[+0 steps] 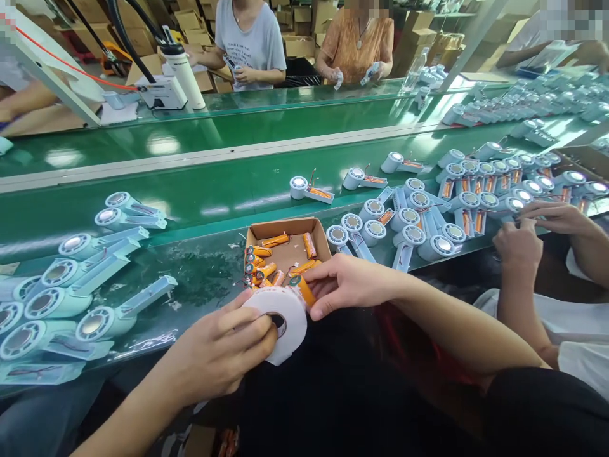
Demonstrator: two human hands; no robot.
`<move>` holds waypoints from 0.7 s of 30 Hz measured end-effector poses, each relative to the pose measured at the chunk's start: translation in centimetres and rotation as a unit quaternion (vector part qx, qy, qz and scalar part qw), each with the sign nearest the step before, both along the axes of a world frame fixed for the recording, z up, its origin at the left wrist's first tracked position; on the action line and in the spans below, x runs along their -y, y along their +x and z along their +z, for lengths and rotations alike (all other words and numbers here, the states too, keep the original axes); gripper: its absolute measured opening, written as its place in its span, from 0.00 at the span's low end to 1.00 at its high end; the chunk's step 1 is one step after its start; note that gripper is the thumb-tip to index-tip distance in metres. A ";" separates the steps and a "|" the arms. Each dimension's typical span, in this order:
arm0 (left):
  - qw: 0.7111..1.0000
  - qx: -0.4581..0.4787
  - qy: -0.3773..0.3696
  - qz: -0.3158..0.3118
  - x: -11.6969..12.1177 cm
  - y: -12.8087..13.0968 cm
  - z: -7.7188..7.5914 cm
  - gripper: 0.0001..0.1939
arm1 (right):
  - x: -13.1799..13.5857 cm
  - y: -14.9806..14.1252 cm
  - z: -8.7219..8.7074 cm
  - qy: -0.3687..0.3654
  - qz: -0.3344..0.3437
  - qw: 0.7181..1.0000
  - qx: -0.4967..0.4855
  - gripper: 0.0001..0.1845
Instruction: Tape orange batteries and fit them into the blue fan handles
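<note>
My left hand point(233, 346) is closed round a roll of white tape point(292, 330), with fingers at its hollow core. In my right hand point(349, 284) is an orange battery point(304, 291), pinched between thumb and fingers and touching the roll's upper edge. Just beyond both hands stands a small cardboard box point(288, 227) holding several more orange batteries point(276, 240) with thin wires. Which part of the tape meets the battery is hard to make out.
Light-blue fan housings point(102, 322) lie in a group at the left, and many more point(412, 235) crowd the right. A green conveyor belt point(214, 184) runs behind. A co-worker's hands point(521, 244) work close at my right. Others stand across the belt.
</note>
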State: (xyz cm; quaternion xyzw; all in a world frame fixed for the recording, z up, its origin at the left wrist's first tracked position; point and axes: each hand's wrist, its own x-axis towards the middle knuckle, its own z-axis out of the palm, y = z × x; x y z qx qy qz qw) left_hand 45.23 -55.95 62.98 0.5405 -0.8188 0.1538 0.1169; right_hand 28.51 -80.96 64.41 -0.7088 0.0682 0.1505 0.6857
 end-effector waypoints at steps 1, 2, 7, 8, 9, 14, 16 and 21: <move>1.000 0.011 0.007 -0.014 0.1 0.2 0.3 0.19 | 0.2 0.0 0.0 0.034 0.005 0.999 -0.008 0.27; 0.999 0.024 0.012 -0.027 0.3 0.3 0.6 0.18 | 0.5 0.0 0.0 0.050 0.005 0.999 -0.011 0.28; 0.992 0.086 0.015 -0.094 1.8 1.4 2.0 0.17 | 2.7 1.1 -0.9 -0.032 0.046 0.998 -0.022 0.23; 0.991 0.098 0.009 -0.093 2.3 1.5 2.3 0.17 | 2.7 1.4 -1.3 -0.024 0.032 0.999 -0.013 0.21; 0.990 0.110 0.000 -0.085 2.7 1.6 2.5 0.18 | 2.5 1.7 -1.9 0.001 -0.006 1.000 0.005 0.20; 0.991 0.051 -0.089 0.082 3.3 0.0 0.8 0.19 | -3.4 2.2 -5.6 0.210 -0.368 0.898 0.117 0.24; 0.977 -0.039 -0.134 0.160 2.7 -1.8 -1.6 0.20 | -5.5 1.7 -6.6 0.235 -0.464 0.843 0.140 0.22; 0.972 -0.144 -0.107 0.150 2.5 -5.0 -4.8 0.20 | -1.3 -0.1 -4.8 0.150 -0.594 0.756 0.232 0.13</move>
